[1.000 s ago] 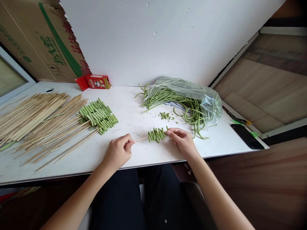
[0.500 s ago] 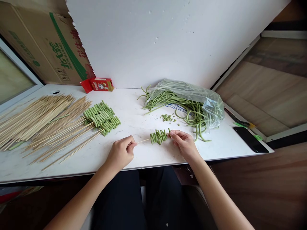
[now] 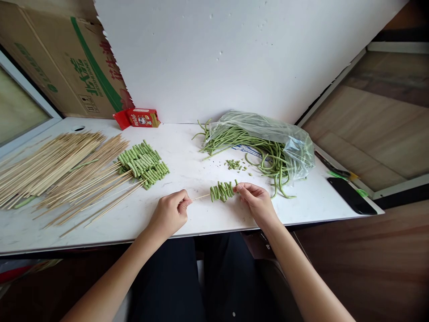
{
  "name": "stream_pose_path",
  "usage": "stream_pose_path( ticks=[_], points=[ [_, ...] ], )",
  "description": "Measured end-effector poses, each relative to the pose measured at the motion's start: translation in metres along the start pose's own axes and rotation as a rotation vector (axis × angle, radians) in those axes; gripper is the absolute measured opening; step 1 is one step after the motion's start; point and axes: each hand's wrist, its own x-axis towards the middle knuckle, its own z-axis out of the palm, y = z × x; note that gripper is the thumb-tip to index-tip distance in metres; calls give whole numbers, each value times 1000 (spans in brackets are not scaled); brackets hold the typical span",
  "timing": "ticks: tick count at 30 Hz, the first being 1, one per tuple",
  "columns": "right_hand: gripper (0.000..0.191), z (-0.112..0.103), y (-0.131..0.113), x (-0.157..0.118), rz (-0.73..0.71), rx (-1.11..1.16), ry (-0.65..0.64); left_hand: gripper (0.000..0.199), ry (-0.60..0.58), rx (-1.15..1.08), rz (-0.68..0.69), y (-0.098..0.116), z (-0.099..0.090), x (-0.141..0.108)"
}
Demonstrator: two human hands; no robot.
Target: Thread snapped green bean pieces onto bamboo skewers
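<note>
My left hand [image 3: 171, 212] is closed around the wooden skewer [image 3: 200, 197] near the table's front edge. Several short green bean pieces [image 3: 221, 191] are threaded crosswise on that skewer, to the right of my left hand. At its right end, my right hand [image 3: 258, 203] pinches a bean piece [image 3: 236, 183] between thumb and fingers; the skewer's tip is hidden there. To the left lies a stack of filled bean skewers [image 3: 144, 163], beside a large pile of bare skewers [image 3: 60, 161].
A clear plastic bag [image 3: 296, 143] with long green beans [image 3: 244, 136] lies at the back right, small bean scraps [image 3: 233, 164] before it. A black phone [image 3: 350, 195] and a knife [image 3: 331, 164] are at the right. A red packet [image 3: 144, 118] stands near the cardboard box [image 3: 60, 67].
</note>
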Motion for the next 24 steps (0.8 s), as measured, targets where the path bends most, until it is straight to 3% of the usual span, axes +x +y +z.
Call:
stream_pose_path(
  ticks=[21,24],
  points=[
    [42,3,1,3,7,106,58,20,33,-11,-34,1,1,-1],
    [38,0,-3,2,-63,-28,119,20,50,-15,-51,1,2,0]
  ],
)
